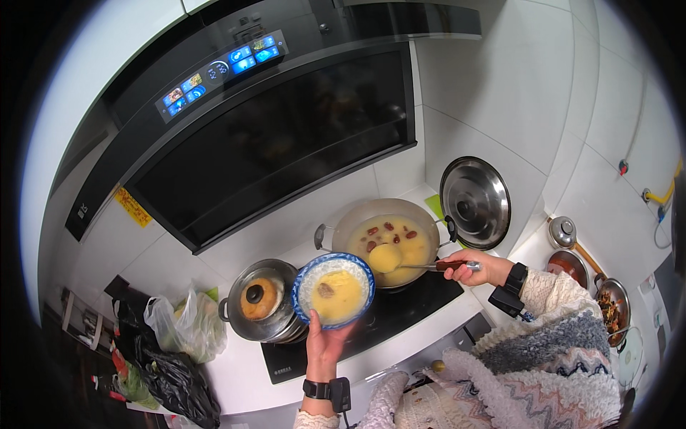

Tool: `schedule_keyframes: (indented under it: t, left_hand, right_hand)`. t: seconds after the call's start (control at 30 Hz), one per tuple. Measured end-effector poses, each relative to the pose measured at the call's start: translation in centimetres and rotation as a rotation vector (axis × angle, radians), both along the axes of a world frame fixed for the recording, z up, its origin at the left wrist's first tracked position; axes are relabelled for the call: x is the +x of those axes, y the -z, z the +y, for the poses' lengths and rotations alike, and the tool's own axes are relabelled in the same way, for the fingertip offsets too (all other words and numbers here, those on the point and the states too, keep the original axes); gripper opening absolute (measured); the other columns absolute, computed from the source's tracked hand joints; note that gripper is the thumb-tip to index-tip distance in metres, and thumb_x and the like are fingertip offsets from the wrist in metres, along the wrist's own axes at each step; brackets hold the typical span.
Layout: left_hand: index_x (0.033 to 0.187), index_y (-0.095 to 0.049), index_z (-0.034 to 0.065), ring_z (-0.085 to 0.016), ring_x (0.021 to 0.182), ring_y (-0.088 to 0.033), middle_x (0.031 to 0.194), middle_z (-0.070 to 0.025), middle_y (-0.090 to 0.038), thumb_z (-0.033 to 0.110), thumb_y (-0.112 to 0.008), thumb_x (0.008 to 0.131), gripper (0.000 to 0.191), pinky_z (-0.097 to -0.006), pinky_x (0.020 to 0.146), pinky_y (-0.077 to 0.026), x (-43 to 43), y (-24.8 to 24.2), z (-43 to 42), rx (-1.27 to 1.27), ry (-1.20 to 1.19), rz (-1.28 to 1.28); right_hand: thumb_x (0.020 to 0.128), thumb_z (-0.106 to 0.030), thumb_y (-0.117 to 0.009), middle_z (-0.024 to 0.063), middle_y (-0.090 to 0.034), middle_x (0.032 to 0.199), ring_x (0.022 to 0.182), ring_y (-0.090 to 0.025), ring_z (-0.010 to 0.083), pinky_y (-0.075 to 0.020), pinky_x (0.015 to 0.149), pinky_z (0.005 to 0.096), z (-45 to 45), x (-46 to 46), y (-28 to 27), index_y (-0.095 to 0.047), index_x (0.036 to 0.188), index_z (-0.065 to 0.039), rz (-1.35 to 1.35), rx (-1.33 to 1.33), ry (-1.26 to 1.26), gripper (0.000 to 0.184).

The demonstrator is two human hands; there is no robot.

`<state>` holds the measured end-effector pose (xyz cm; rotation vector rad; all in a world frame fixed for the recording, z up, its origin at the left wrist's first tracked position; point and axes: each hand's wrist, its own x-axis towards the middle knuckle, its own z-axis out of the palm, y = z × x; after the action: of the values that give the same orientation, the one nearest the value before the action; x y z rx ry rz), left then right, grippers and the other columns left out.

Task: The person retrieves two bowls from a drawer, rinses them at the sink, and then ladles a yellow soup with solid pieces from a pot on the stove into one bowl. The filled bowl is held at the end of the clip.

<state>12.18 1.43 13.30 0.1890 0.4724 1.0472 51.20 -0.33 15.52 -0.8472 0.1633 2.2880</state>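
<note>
My left hand (328,343) holds a blue-rimmed bowl (333,290) over the cooktop, thumb on its rim. Yellowish broth and a brownish lump lie in the bowl. My right hand (471,267) grips the brown handle of a ladle (386,258), whose bowl, full of yellow liquid, is over the wok just right of the blue-rimmed bowl. The two-handled metal wok (348,220) stands on the black induction cooktop (370,327) and contains yellowish soup with several red dates. Part of the wok's near left edge is hidden by the bowl.
A lidded metal pot (268,273) stands left of the wok. Plastic bags (187,327) lie at the left on the counter. A metal lid (475,204) leans against the right wall. Farther right are a small pot (568,265) and a pan of food (612,311). A range hood (300,32) overhangs the cooktop.
</note>
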Motion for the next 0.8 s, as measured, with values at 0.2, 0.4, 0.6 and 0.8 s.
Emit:
schedule_keyframes:
  t: [0.2,0.4,0.6,0.8]
  left_hand:
    - [0.138,-0.026,0.0099,-0.038,0.128,-0.031,0.141,-0.0164,-0.031,0.038,-0.053,0.088,0.063,-0.0591,0.101,-0.029,0.1,0.6,0.2,0.008,0.034,-0.019]
    - [0.136,-0.025,0.011,-0.039,0.127,-0.032,0.14,-0.0166,-0.03,0.035,-0.051,0.09,0.058,-0.0605,0.1,-0.03,0.5,1.1,0.3,0.023,0.024,0.049]
    - [0.134,-0.021,0.015,-0.041,0.125,-0.034,0.139,-0.0171,-0.027,0.029,-0.049,0.092,0.053,-0.0627,0.095,-0.035,1.3,1.9,1.2,0.035,0.072,0.005]
    - [0.133,-0.02,0.016,-0.04,0.124,-0.035,0.138,-0.0167,-0.028,0.027,-0.047,0.093,0.049,-0.0615,0.092,-0.039,2.8,1.5,1.8,0.036,0.094,0.032]
  right_hand:
    - [0.09,-0.015,-0.05,0.0097,-0.048,0.078,0.042,-0.039,0.0052,-0.034,0.032,0.016,-0.5,0.0,-2.4,-0.044,0.098,-0.005,-0.172,0.092,-0.021,0.014]
    - [0.091,-0.014,-0.047,0.0101,-0.049,0.079,0.042,-0.039,0.0052,-0.0339,0.032,0.0158,-1.1,0.5,-4.7,-0.047,0.101,-0.002,-0.201,0.106,0.001,0.016]
    - [0.091,-0.014,-0.045,0.0095,-0.047,0.08,0.043,-0.039,0.005,-0.035,0.033,0.0166,-1.9,0.5,-8.3,-0.045,0.109,-0.004,-0.181,0.12,0.024,0.02]
    - [0.092,-0.015,-0.043,0.0112,-0.045,0.081,0.043,-0.04,0.0064,-0.0362,0.033,0.0177,-2.4,0.1,-12.9,-0.043,0.119,-0.004,-0.124,0.099,0.072,0.029]
